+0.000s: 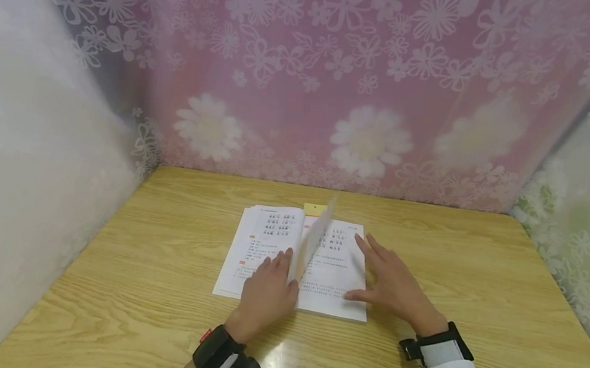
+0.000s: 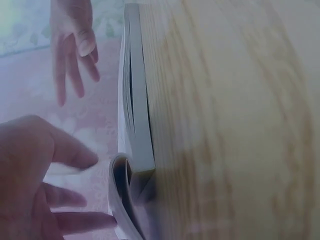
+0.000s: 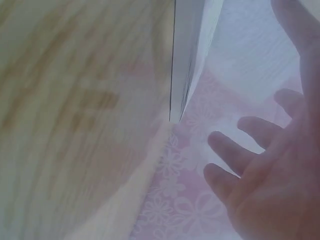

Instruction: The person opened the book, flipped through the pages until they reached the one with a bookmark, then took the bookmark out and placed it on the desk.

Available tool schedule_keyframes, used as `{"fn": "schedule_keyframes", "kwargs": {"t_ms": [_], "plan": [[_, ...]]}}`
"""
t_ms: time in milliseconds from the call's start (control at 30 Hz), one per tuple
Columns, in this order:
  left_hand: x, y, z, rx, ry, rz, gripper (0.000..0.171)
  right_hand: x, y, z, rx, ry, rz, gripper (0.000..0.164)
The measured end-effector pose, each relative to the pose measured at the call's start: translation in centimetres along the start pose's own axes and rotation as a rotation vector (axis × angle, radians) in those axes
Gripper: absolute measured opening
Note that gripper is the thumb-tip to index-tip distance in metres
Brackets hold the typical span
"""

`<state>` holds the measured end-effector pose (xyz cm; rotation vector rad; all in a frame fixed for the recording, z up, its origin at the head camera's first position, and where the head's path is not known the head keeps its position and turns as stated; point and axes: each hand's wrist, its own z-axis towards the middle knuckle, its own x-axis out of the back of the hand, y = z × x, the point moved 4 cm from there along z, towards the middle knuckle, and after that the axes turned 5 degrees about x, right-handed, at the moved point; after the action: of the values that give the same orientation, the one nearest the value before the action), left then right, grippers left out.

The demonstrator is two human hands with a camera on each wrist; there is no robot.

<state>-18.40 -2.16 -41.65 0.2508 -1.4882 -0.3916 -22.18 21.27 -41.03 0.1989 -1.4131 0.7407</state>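
Observation:
An open book (image 1: pixel 333 305) with printed characters lies on the table, and one blurred page (image 1: pixel 318 234) stands up near its spine. My left hand (image 1: pixel 268 292) is over the left page beside the spine, fingers extended; in the left wrist view a fingertip touches the curved page (image 2: pixel 119 200). Spread fingers mark my right hand (image 1: pixel 395 281), which is at the right edge of the book and holds nothing. In the right wrist view this hand (image 3: pixel 270 185) is apart from the book's page block (image 3: pixel 185 60). Part of the left page is hidden under the left hand.
The book lies on a wood-grain table (image 1: pixel 127 286). Behind the table hangs a pink floral curtain (image 1: pixel 293 100), with pale sheets at both sides. A yellow tab (image 1: pixel 314 209) sticks out at the book's top. Both wrists wear black straps with cameras.

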Motion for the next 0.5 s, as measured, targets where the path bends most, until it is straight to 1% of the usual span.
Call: {"fn": "schedule_keyframes", "kwargs": {"t_ms": [133,300,367,433,500], "plan": [[0.9,-0.5,-0.2,-0.001,0.070,-0.018,0.060,-0.5,0.2,-0.2,-0.016,-0.050,0.019,0.108],[1.1,-1.7,-0.2,-0.007,0.106,-0.033,0.073,-1.2,0.3,-0.7,-0.023,-0.106,0.025,0.107],[1.0,-2.2,-0.2,-0.009,0.116,-0.025,0.077,-1.4,0.4,-0.9,-0.026,-0.120,0.028,0.107],[1.0,-2.6,-0.3,-0.016,0.133,0.002,0.076,-1.4,0.4,-1.0,-0.021,-0.124,0.035,0.106],[1.1,-3.0,-0.3,-0.010,0.142,0.024,0.074,-1.4,0.5,-1.1,-0.021,-0.131,0.048,0.106]]}}
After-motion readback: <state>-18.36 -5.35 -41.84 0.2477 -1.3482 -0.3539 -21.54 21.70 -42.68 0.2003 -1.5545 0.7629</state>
